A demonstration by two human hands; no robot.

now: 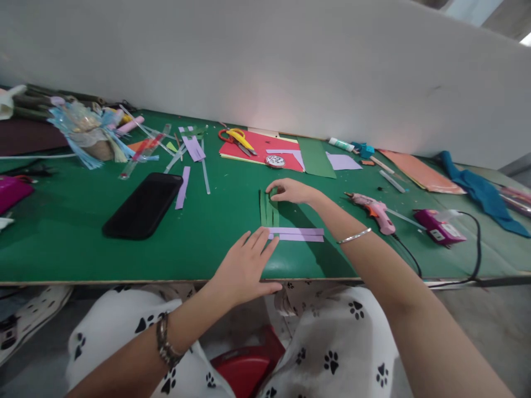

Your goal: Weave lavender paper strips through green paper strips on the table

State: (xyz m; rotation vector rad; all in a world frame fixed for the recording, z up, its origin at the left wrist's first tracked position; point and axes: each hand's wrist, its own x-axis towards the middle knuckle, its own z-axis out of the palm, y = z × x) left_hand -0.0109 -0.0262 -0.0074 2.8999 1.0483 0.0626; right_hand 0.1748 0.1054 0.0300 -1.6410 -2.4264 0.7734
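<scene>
Green paper strips [263, 207] lie side by side on the green table, pointing away from me. Across their near ends run two lilac paper strips [301, 235], one just beyond the other. My left hand [244, 265] is open at the table's front edge, its fingers spread and fingertips on or just over the left ends of the strips. My right hand [292, 190] reaches to the far ends of the green strips. Its fingers are curved, with the thumb apart from them, and the fingertips seem to touch the strips.
Left are a black phone [143, 207], a lilac strip [183, 188] and a ruler [145, 152]. Behind lie scissors [238, 139], red paper [261, 145], a round white piece [275, 161] and green paper [315, 157]. A pink glue gun [373, 210] with its cord lies right, beside a purple box [440, 226].
</scene>
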